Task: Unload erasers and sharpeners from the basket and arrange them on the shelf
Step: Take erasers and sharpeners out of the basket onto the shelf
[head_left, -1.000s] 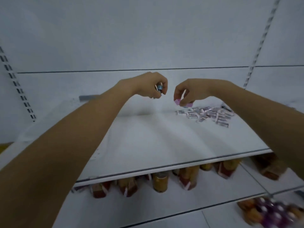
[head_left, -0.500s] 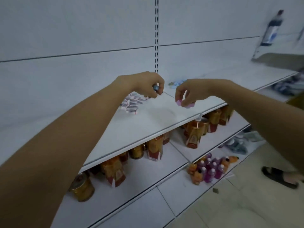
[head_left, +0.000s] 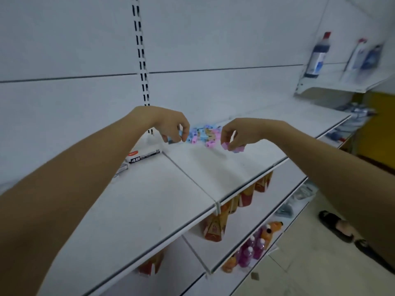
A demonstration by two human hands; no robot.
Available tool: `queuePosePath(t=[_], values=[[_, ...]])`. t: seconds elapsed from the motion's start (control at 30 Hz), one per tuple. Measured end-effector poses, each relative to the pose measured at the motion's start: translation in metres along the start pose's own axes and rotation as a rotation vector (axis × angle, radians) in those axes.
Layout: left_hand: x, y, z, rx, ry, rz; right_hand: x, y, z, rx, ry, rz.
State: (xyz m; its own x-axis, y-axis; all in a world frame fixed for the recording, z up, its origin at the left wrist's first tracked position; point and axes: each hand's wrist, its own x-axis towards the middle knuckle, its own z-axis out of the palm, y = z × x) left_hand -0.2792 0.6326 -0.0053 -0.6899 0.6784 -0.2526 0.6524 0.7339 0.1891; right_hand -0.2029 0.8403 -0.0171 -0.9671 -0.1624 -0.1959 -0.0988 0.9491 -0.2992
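Note:
A heap of small pink and blue sharpeners [head_left: 203,134] lies at the back of the white shelf [head_left: 213,167]. My left hand [head_left: 171,127] hovers at the heap's left edge and pinches a small blue sharpener [head_left: 171,140] in its fingertips. My right hand [head_left: 239,133] hangs at the heap's right edge, fingers curled around a few pink and purple sharpeners [head_left: 232,147] just above the shelf. The basket is out of view.
A white box marked 4B [head_left: 144,157] lies on the shelf left of my left hand. Orange cartons [head_left: 213,227] and pink bottles [head_left: 250,251] fill the lower shelves. Spray bottles [head_left: 318,56] stand on an upper right shelf. A sandalled foot [head_left: 339,226] is on the floor.
The view has swung right along the shelf, from the eraser pile to the sharpener heap. Both hands kept their grips and now hang low at the heap's two edges.

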Motion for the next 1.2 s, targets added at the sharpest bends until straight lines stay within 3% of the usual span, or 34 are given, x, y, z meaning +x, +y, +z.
queuePosePath(t=[0.23, 0.47, 0.6, 0.87, 1.0, 1.07, 1.2], values=[[0.074, 0.009, 0.000, -0.043, -0.023, 0.021, 0.058, 0.038, -0.010, 0.028, 0.065, -0.070], [0.101, 0.002, 0.004, -0.152, -0.003, -0.032, 0.122, 0.055, -0.015, -0.015, 0.110, -0.301], [0.098, 0.006, -0.003, -0.172, 0.005, -0.152, 0.145, 0.062, -0.023, -0.024, 0.034, -0.413], [0.102, 0.006, 0.053, -0.078, 0.260, -0.314, 0.164, 0.075, 0.010, -0.046, -0.037, -0.618], [0.098, 0.014, 0.081, -0.043, 0.295, -0.409, 0.173, 0.083, 0.027, -0.185, 0.038, -0.688], [0.095, 0.021, 0.087, -0.045, 0.295, -0.495, 0.169, 0.084, 0.029, -0.106, 0.045, -0.726], [0.093, 0.018, 0.088, -0.018, 0.232, -0.570, 0.165, 0.095, 0.031, -0.250, 0.057, -0.835]])
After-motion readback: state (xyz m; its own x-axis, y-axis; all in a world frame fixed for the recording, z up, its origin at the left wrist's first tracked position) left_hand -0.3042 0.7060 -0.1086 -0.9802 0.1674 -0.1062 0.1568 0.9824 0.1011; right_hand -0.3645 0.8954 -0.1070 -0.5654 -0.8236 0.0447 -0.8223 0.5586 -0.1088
